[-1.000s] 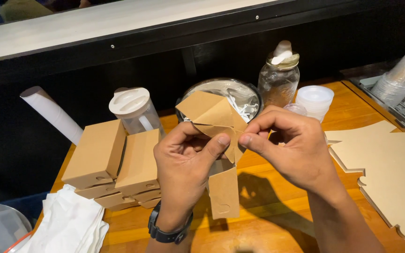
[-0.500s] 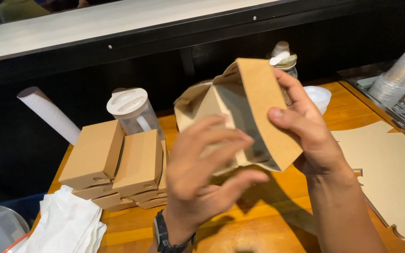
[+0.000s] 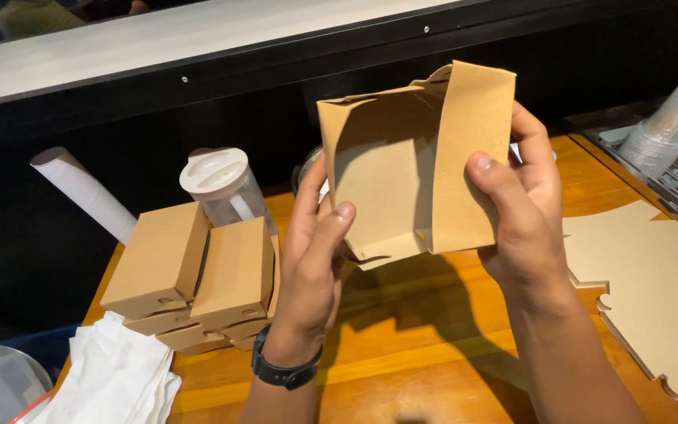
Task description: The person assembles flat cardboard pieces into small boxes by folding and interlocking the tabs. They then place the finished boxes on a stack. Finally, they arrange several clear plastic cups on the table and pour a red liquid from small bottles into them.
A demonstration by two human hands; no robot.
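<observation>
Box (image 3: 402, 173) of brown card is half folded, held up over the wood table (image 3: 433, 353). Right hand (image 3: 523, 212) pinches one wall w/ thumb. Left hand (image 3: 311, 259) fingers press together on the other side. Looks like walls still need tucking in.

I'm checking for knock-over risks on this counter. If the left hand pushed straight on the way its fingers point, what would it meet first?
The left hand points up and away, already against the half-folded brown cardboard box that both hands hold. Past it, probably the round metal-rimmed container, mostly hidden; depth is unclear.
</observation>
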